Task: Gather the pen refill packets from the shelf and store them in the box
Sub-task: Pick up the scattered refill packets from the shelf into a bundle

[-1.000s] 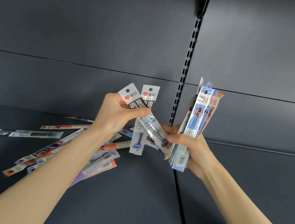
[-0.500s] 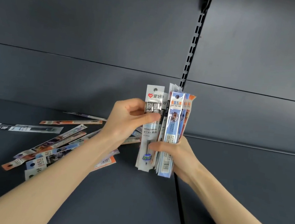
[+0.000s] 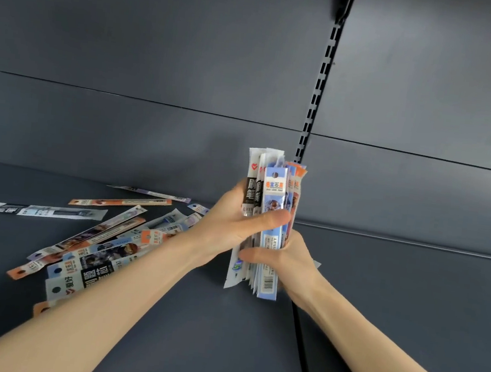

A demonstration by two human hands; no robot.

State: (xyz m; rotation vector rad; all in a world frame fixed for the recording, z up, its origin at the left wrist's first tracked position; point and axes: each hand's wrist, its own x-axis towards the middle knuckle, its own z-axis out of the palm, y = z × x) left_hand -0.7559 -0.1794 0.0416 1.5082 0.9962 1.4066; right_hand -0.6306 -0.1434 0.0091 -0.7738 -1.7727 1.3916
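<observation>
An upright bundle of pen refill packets (image 3: 272, 195) stands between both my hands above the dark shelf (image 3: 190, 332). My left hand (image 3: 230, 227) grips the bundle from the left, thumb laid across its front. My right hand (image 3: 287, 261) grips its lower part from the right and behind. Several loose refill packets (image 3: 100, 242) lie scattered flat on the shelf to the left, partly hidden under my left forearm. A black-and-white packet (image 3: 33, 210) lies apart at the far left. No box is in view.
The shelf's dark back panel (image 3: 158, 84) rises behind the packets. A slotted upright rail (image 3: 318, 96) runs down it just behind the bundle. A seam (image 3: 301, 360) splits the shelf surface below my right wrist.
My left hand has pressed its two packets into the bundle and now wraps round it. The bundle has come upright and both hands close on it together.
</observation>
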